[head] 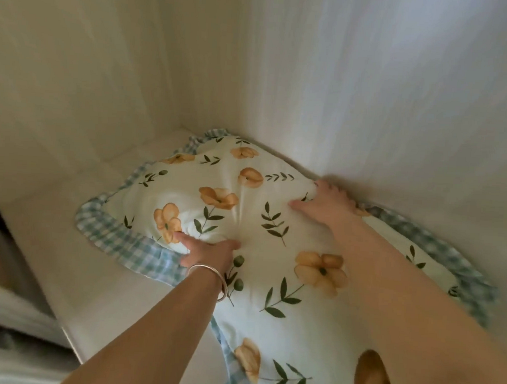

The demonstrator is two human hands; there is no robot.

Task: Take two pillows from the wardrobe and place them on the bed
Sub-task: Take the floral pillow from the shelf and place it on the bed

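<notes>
A white pillow with orange flowers, green leaves and a blue checked frill lies on the pale wardrobe shelf, pushed against the right wall. My left hand, a metal bangle on its wrist, grips the pillow's near left edge, thumb on top and fingers tucked under. My right hand clasps the far right edge by the wall, fingers curled behind it. Only one pillow can be made out; whether another lies beneath is hidden.
White wardrobe walls close in at the back and right. The shelf's front edge runs at the lower left, with blurred dark and white shapes beyond it.
</notes>
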